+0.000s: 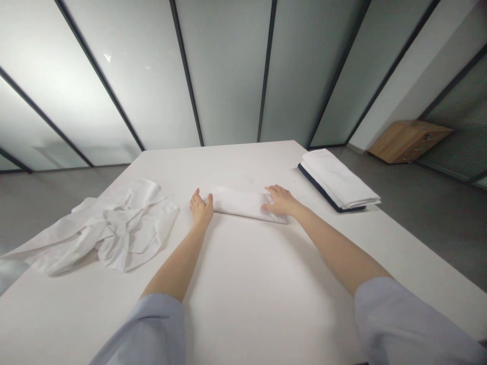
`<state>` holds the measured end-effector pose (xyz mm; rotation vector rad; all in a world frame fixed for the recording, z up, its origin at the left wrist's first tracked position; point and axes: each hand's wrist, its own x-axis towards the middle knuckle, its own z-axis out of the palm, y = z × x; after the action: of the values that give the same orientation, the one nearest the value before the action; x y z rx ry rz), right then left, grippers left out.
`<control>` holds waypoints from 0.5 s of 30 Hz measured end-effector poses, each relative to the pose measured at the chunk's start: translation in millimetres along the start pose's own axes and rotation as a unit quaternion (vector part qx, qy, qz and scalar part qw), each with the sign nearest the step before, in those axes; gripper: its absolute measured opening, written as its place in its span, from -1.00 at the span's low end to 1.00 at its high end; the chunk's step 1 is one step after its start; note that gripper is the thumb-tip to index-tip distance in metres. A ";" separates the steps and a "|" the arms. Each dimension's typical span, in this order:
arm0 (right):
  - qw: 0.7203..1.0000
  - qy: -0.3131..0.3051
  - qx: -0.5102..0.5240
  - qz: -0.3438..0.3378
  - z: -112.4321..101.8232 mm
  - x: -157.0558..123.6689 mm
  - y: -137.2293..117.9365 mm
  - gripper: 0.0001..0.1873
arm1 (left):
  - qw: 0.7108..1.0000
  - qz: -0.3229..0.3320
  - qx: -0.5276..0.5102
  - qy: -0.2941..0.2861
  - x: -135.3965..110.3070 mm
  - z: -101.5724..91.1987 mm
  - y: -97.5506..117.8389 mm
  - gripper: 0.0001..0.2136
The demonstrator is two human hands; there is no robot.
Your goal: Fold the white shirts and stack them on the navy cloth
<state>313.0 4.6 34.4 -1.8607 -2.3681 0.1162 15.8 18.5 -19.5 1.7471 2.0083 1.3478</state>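
A folded white cloth (239, 202) lies flat as a long narrow strip across the middle of the white table. At its left end is my left hand (201, 207), fingers apart, with the thumb against the cloth's edge. My right hand (280, 201) rests over the right end of the cloth, its fingers spread and the thumb on top. Neither hand grips the fabric. Whether the cloth is a garment or a plain piece I cannot tell.
A crumpled white cloth (125, 223) spreads over the table's left side and hangs past its edge. Folded white cloths (338, 177) lie on a dark folded cloth (323, 192) near the right edge of the table (258, 304). A wooden cabinet (407, 141) stands beyond, by frosted glass panels.
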 end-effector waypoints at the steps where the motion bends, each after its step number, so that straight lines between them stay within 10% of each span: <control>1: 1.000 -0.008 0.008 -0.003 -2.5 7.6 -3.6 -0.27 | 1.000 -0.019 -0.022 0.004 2.4 1.2 -3.3 -0.46; 15: 0.987 -0.138 0.046 0.069 12.2 50.5 -44.1 -0.14 | 0.991 -0.087 -0.098 0.000 6.6 2.5 -4.1 -0.55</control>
<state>257.0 43.4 31.1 -2.0814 -2.3480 0.5200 12.4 25.8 -21.1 1.4516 1.9053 1.4321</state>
